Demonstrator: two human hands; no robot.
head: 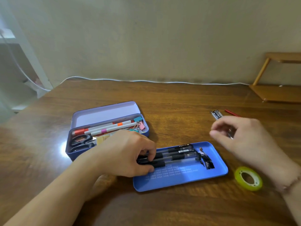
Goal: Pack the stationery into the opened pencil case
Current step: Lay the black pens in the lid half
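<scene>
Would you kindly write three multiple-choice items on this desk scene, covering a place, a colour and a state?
1. Where do the scissors lie?
A. in the pencil case
B. on the blue tray
C. beside the batteries

2. What colour is the tape roll?
A. red
B. yellow-green
C. white

3. What is the left hand doing?
A. resting flat
B. lifting tape
C. gripping the black pens

Answers: 1 A, handles show in the case's left end; 2 B, its rim is yellow-green; 3 C, fingers curl round the pens on the tray.

right hand (234,132) motion-blurred, perhaps empty, pen (175,156) ends hidden under left hand (128,154)
</scene>
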